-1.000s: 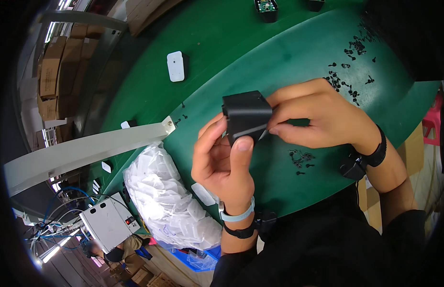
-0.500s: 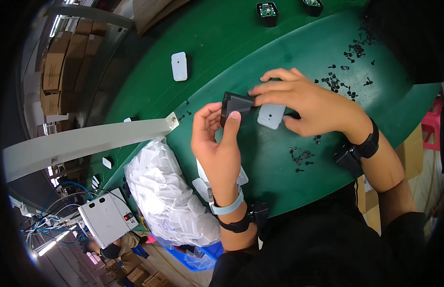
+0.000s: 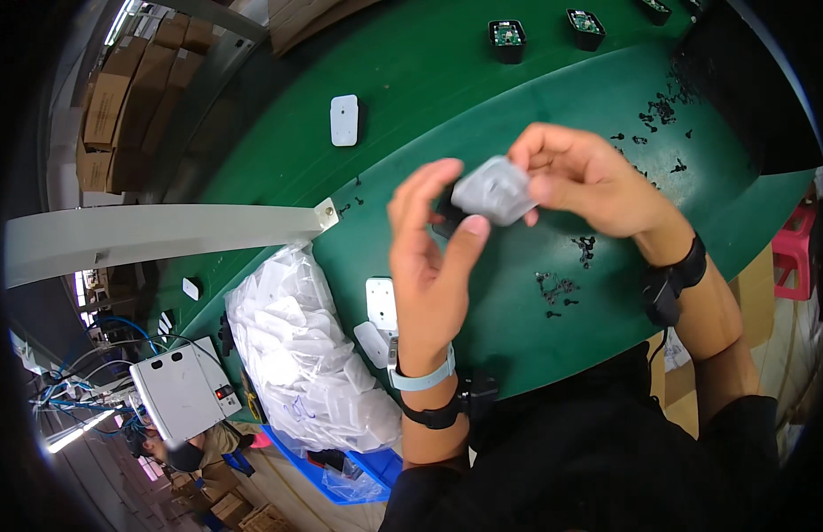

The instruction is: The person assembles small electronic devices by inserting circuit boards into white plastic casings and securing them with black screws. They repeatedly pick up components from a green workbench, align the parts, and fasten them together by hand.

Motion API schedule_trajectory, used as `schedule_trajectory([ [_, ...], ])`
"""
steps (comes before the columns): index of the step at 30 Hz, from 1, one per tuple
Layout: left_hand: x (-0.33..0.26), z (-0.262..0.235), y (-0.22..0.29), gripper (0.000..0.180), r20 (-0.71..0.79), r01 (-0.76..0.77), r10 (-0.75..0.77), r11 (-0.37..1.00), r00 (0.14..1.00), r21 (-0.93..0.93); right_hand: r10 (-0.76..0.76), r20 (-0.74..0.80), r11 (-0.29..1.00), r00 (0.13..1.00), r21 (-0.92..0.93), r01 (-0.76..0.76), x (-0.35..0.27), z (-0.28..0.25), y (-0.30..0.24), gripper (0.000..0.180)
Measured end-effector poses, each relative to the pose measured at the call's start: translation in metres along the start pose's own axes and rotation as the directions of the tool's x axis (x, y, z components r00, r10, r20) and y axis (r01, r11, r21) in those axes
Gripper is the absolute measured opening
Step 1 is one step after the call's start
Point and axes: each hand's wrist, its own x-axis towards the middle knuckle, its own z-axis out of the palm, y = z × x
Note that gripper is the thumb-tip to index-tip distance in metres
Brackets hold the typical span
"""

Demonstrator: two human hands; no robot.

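Over the green work table, my left hand point(image 3: 429, 284) has its thumb and fingers curved round a black plastic housing point(image 3: 448, 218). Most of that housing is hidden behind a whitish plastic cover point(image 3: 493, 191), which is slightly blurred and tilted. My right hand point(image 3: 593, 186) pinches the cover at its right edge, right above the housing. Whether the two parts touch cannot be made out. White plastic pieces point(image 3: 380, 304) lie beside my left wrist, and small black screws point(image 3: 553, 288) are scattered below my right hand.
A clear bag of white covers point(image 3: 305, 355) lies at the left, by a blue bin point(image 3: 296, 472). A metal arm point(image 3: 172, 238) juts over the table edge. Further back stand a white-topped housing point(image 3: 344, 121) and black housings with circuit boards point(image 3: 507, 37). More screws point(image 3: 664, 108) lie far right.
My right hand has picked the white cover up off the table and brought it to the black housing. The left hand's fingers have spread wider, and the housing is now largely covered.
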Motion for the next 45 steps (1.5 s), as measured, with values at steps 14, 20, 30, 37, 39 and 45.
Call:
schedule_trajectory([
  [14, 0.005, -0.003, 0.009, 0.025, -0.243, 0.096, -0.263, 0.837, 0.934, -0.538, -0.224, 0.116, 0.27, 0.968, -0.947, 0.176, 0.007, 0.019, 0.032, 0.012],
  [20, 0.003, -0.005, 0.009, 0.022, -0.282, 0.069, -0.262, 0.833, 0.923, -0.549, -0.22, 0.074, 0.23, 0.973, -0.965, 0.126, 0.01, 0.014, 0.03, 0.01],
  [30, 0.001, 0.001, 0.014, 0.022, -0.252, 0.095, -0.276, 0.827, 0.928, -0.554, -0.162, -0.004, 0.937, 0.987, 0.314, 0.155, 0.0, 0.013, 0.007, 0.011],
  [37, -0.002, 0.007, 0.018, 0.023, -0.168, 0.179, -0.304, 0.838, 0.938, -0.515, -0.111, 0.009, 0.891, 0.994, 0.444, 0.095, -0.003, 0.017, 0.004, 0.017],
  [39, -0.003, 0.009, 0.017, 0.024, -0.14, 0.207, -0.319, 0.834, 0.937, -0.512, -0.092, -0.019, 0.877, 0.996, 0.472, 0.09, -0.004, 0.018, 0.002, 0.016],
  [45, -0.005, 0.003, 0.014, 0.025, -0.025, 0.261, -0.318, 0.819, 0.948, -0.512, -0.219, -0.217, 0.918, 0.951, -0.376, 0.125, -0.006, 0.021, -0.011, 0.007],
])
